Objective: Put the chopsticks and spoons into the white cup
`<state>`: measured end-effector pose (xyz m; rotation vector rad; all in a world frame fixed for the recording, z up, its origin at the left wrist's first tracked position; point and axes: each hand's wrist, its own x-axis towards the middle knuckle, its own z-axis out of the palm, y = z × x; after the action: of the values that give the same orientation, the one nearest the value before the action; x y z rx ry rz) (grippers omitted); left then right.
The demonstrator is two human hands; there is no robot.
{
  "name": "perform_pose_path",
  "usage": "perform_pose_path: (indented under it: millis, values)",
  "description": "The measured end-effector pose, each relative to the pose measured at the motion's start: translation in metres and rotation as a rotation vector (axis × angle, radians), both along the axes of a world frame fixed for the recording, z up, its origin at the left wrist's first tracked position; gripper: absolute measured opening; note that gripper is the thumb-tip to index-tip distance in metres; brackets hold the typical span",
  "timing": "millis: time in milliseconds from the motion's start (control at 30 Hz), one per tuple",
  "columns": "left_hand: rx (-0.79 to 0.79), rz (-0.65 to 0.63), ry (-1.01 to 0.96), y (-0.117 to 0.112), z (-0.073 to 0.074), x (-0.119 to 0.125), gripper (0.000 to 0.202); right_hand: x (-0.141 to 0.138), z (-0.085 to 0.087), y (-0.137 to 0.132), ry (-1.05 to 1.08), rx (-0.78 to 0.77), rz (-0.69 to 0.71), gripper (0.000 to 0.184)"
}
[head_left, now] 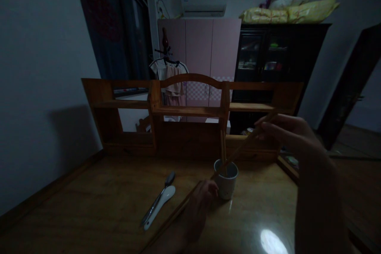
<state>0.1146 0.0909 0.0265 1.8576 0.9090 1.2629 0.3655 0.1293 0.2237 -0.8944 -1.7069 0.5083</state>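
Observation:
My right hand (285,131) is raised at the right, fingertips pinched on the upper end of a wooden chopstick (241,147). The chopstick slants down leftward across the mouth of a white cup (228,186). Beside the cup's left side, my left hand (198,206) is closed around a thin wooden stick (175,212) low over the table. Whether both hands hold one long piece or separate chopsticks, I cannot tell. A pair of chopsticks (223,147) stands upright in the cup. To the left lie a white soup spoon (160,206) and a metal spoon (169,178), close together.
The wooden table (113,190) carries a wooden shelf rack (190,111) along its back edge. A wall (38,87) borders the left. Behind are a pink wardrobe (199,47), a dark cabinet (279,51) and hanging clothes (171,73). Light glares on the tabletop at front right.

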Motion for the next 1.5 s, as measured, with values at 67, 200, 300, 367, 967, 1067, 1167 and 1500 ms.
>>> perform_pose_path:
  millis: [67,200,300,367,967,1067,1167,1500]
  values:
    - [0.013,0.031,0.013,-0.001,0.001,0.001,0.037,0.018,-0.002,0.0,0.115,0.038,-0.117,0.021]
    - [0.014,0.063,0.01,-0.004,0.005,0.004,0.035,0.038,-0.007,0.006,0.188,0.005,-0.212,0.024]
    - [-0.005,0.062,0.006,-0.005,0.006,0.005,0.036,0.043,-0.009,0.009,0.094,-0.031,-0.265,0.027]
    - [-0.021,0.059,0.005,-0.004,0.006,0.005,0.035,0.044,-0.01,0.01,0.028,-0.035,-0.258,0.029]
    - [-0.054,0.058,0.056,-0.009,0.022,0.005,0.033,0.004,-0.024,0.057,-0.301,-0.276,0.004,0.044]
    - [-0.059,0.048,0.079,-0.01,0.023,0.005,0.034,0.002,-0.028,0.061,-0.293,-0.298,0.033,0.043]
    - [-0.052,0.074,0.081,-0.008,0.015,0.007,0.033,0.003,-0.035,0.069,-0.301,-0.314,0.045,0.042]
    - [-0.088,0.025,0.139,-0.01,0.023,0.006,0.035,0.002,-0.048,0.085,-0.386,-0.347,0.068,0.041]
